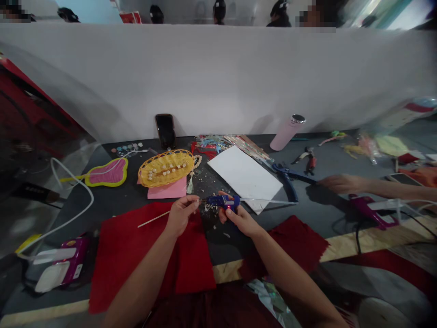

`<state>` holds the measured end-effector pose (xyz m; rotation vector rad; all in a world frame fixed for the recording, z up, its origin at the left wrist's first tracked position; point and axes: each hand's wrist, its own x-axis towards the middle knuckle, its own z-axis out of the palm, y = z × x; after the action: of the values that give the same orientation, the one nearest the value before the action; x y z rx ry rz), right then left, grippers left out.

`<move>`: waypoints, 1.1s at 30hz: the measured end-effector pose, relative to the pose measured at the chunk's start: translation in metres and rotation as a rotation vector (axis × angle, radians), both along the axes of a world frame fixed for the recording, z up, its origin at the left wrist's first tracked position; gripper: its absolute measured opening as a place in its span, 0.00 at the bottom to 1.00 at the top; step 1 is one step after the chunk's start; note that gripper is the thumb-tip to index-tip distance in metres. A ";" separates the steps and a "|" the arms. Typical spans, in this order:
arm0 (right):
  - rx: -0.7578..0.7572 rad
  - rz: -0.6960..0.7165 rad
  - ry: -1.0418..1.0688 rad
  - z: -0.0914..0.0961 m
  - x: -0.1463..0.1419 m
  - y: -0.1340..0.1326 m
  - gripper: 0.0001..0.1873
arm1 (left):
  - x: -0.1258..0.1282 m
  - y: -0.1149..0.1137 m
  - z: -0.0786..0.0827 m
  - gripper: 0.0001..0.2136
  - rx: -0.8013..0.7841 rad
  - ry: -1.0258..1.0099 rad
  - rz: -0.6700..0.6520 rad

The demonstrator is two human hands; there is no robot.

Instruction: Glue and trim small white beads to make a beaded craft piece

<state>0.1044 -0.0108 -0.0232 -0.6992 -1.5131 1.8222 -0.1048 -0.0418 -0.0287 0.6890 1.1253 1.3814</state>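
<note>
My left hand (pixel 181 214) pinches a thin pale stick (pixel 153 220) that slants down to the left over a red felt sheet (pixel 136 255). My right hand (pixel 237 217) is closed round a blue glue gun (pixel 222 201) with a small red light, its nozzle pointing left at the stick's tip. A clear glue stick (pixel 266 201) pokes out of the gun's back to the right. Both hands meet over the dark table (pixel 317 205), just in front of a white paper sheet (pixel 244 177).
A yellow woven basket (pixel 166 168) with beads sits on pink paper, a pink and green fan (pixel 105 173) to its left. A phone (pixel 165 130), pink bottle (pixel 287 132), blue pliers (pixel 290 175) and another person's hand (pixel 339 183) lie beyond. A purple glue gun (pixel 59 269) rests at left.
</note>
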 end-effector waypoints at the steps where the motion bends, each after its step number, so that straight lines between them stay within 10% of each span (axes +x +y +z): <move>1: 0.000 0.001 -0.002 0.000 0.000 0.000 0.26 | 0.000 0.000 0.000 0.10 0.001 -0.001 0.000; 33: -0.009 -0.036 -0.006 0.002 0.001 0.000 0.31 | 0.000 0.000 0.001 0.11 -0.002 0.009 -0.002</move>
<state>0.1055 -0.0113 -0.0214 -0.7321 -1.4877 1.8030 -0.1045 -0.0418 -0.0273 0.6951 1.1326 1.3761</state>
